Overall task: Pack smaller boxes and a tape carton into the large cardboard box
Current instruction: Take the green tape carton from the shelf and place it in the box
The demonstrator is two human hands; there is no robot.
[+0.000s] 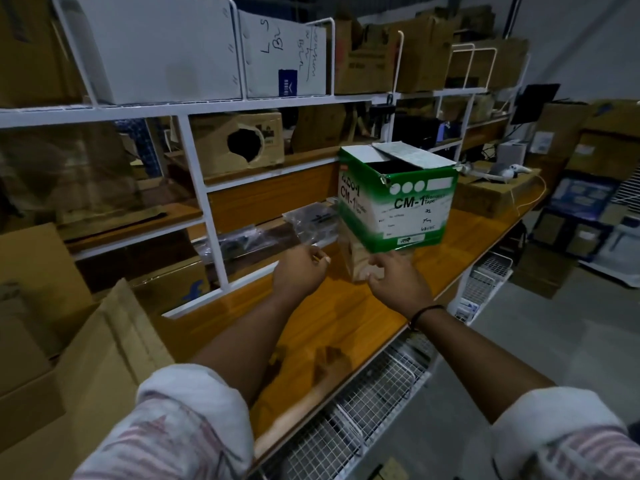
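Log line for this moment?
tape carton: atop small brown box | left hand: open, nearby | right hand: at small brown box, grip unclear

Left sleeve (pixel 180 427) and right sleeve (pixel 568 441): light fabric with faint pinkish stripes, rolled into thick cuffs near the elbows. A thin dark band (pixel 424 313) with a reddish strand circles the wrist just behind the right hand (pixel 398 282); the right cuff lies well behind the band.

Desk (pixel 346 323): one green-and-white tape carton (pixel 398 202), one small brown box (pixel 358 268). Near left: one large cardboard box (pixel 104 341). Top shelf (pixel 207 105), far left: two white boxes (pixel 156 46)
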